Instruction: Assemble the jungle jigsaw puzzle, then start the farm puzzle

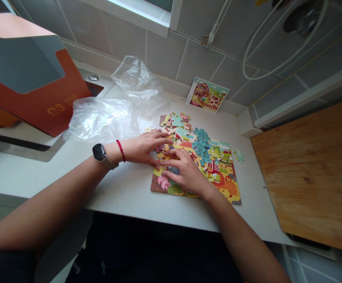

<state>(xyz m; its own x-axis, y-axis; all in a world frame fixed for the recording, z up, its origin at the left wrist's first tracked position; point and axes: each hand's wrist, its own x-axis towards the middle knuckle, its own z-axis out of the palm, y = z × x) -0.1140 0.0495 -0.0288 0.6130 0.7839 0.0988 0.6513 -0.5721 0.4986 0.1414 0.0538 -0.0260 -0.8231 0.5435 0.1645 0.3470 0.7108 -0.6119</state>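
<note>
A colourful jigsaw puzzle (pixel 229 184) lies on the white counter, with many loose puzzle pieces heaped on it. My left hand (pixel 144 148) rests at its left edge, fingers stretched out and apart over the pieces. Close beside it, my right hand (pixel 187 171) reaches in from the right with fingers spread and slightly bent, its fingertips on or just over the left part of the puzzle. I see nothing held in either hand. Blue-green pieces (pixel 202 143) form a pile in the middle, and one loose piece (pixel 239 155) sits off the right edge.
A picture card (pixel 207 95) of a farm leans against the tiled wall. Crumpled clear plastic bags (pixel 106 118) lie left of the puzzle, beside an orange box (pixel 41 102). A wooden board (pixel 312 169) stands at the right. A white cable (pixel 245 59) hangs above.
</note>
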